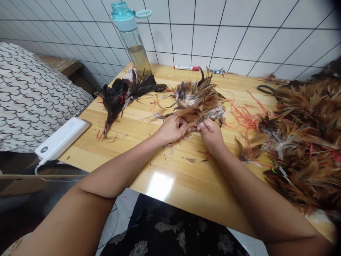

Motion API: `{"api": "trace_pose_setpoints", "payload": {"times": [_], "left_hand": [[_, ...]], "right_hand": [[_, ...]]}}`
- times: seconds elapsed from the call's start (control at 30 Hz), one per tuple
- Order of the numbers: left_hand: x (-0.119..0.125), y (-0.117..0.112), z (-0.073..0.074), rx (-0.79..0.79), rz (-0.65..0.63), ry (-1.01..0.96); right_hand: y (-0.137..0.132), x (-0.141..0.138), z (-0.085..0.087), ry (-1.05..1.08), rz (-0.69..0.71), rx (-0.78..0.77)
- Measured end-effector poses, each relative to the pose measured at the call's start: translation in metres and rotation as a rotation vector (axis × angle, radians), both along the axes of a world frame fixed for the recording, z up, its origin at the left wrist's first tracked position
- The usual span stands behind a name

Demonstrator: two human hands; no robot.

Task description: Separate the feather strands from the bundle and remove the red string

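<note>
My left hand (170, 128) and my right hand (211, 134) meet at the middle of the wooden table (165, 177), both with fingers closed on the near end of a bunch of brown feathers (192, 115). Behind them that bunch merges into a loose pile of brown and white feathers (198, 96). A bundle of black feathers (122, 94) tied with red thread lies to the left, apart from both hands.
A big heap of brown feathers (306, 142) covers the right of the table, with red threads (246, 117) beside it and scissors (266, 89) behind. A water bottle (133, 39), a red marker (186, 67), a white power bank (62, 138) and a patterned cushion (32, 96) are also there.
</note>
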State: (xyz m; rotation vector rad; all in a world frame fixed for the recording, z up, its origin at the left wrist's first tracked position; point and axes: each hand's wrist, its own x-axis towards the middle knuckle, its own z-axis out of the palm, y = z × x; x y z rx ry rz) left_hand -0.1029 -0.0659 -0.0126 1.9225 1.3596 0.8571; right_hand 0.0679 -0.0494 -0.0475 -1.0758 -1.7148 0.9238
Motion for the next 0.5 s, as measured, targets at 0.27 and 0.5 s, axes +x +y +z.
{"api": "trace_pose_setpoints", "payload": {"times": [0.27,0.5], "left_hand": [[-0.0039,0.0041,-0.0007,0.092,0.059,0.19],[0.0013,-0.0004,-0.001,0.265,-0.043,0.231]], "right_hand": [[0.004,0.0028,0.0003,-0.008,0.13,0.03],[0.0046,0.0003,-0.0032,-0.098,0.184,0.089]]}}
